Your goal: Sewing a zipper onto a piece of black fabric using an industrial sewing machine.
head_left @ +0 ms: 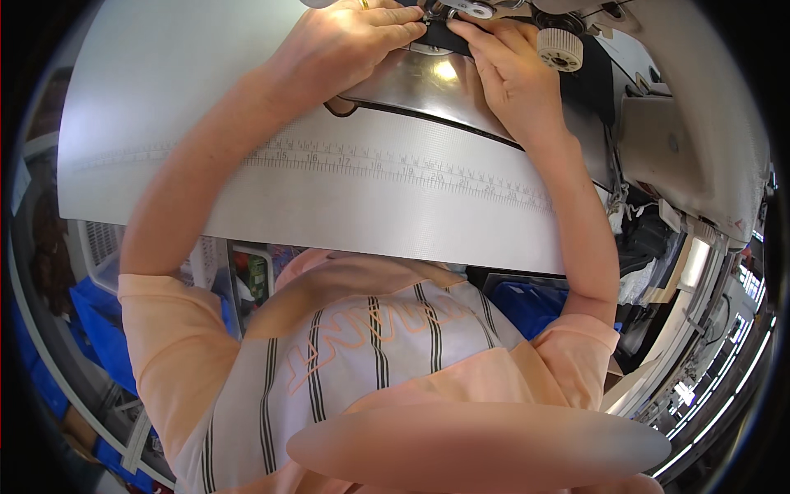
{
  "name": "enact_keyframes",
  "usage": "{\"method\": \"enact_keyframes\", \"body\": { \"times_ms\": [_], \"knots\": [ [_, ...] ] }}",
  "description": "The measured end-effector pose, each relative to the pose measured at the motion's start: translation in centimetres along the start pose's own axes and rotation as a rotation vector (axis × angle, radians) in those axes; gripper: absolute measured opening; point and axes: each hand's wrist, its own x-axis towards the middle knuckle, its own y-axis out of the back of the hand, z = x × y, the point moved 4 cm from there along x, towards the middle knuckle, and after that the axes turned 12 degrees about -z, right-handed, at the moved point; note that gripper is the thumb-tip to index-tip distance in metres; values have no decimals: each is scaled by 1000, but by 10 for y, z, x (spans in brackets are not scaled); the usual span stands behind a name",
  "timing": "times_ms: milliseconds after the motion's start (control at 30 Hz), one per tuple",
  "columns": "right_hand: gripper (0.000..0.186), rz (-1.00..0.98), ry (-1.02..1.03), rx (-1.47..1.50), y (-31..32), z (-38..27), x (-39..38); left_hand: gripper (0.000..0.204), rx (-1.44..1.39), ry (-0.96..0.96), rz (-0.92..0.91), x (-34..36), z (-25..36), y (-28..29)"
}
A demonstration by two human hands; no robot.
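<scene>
At the top centre, a strip of dark cloth [448, 38] lies under the presser foot [434, 11] of a sewing machine. My left hand [346, 41] comes in from the left, its fingers stretched flat and their tips beside the foot. From the other side my right hand [518, 78] rests on the cloth; one finger points at the foot and the others bend over the cloth, so it appears to hold it. My right thumb cannot be made out. More dark cloth [599, 82] shows to the right of that hand.
A ridged machine knob [559, 49] hangs close to my right hand. The pale table [395, 218] bears a printed ruler. A shiny metal plate [411, 82] sits below the foot. The machine's body [691, 156] stands at right. A white basket [103, 247] and blue material [103, 317] lie below left.
</scene>
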Motion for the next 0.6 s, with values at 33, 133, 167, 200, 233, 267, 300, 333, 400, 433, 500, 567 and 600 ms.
{"method": "enact_keyframes", "body": {
  "times_ms": [33, 133, 167, 200, 233, 267, 300, 333, 400, 433, 500, 567, 600],
  "knots": [
    [40, 131, -5, 93, 11, 3, -6, 29, 5, -6, -11, 0, -2, 0],
    [34, 237, 43, 17, 35, 22, -37, 31, -3, 3, -24, -1, -7, -3],
    [35, 214, -3, -20, 42, 35, -53, 31, -19, 31, -26, -2, -8, -4],
    [37, 93, -204, -61, 41, 52, -66, 31, -22, 33, -26, -2, -9, -5],
    [33, 74, -261, -95, 42, 66, -76, 32, -40, 87, -65, -1, -12, -7],
    [33, 78, -182, -118, 44, 70, -83, 33, -59, 139, -106, -1, -14, -7],
    [30, 46, -173, -190, 46, 73, -87, 25, -134, 28, 0, 0, -7, -2],
    [26, -23, -226, -248, 48, 74, -90, 25, -136, 25, 0, 0, -5, 2],
    [20, 0, -97, -367, 58, 47, -93, 24, 16, -9, -27, 1, 3, 12],
    [19, 33, 3, -438, 67, 23, -98, 24, 19, -7, -24, 1, 7, 17],
    [18, -11, 122, -249, 77, -30, -108, 26, -76, 198, -162, 1, 9, 21],
    [19, -73, 223, 43, 69, -75, -114, 31, -99, 206, -211, 2, 20, 24],
    [18, -147, 262, 102, 58, -92, -114, 36, -123, 215, -259, 1, 24, 22]
  ]
}}
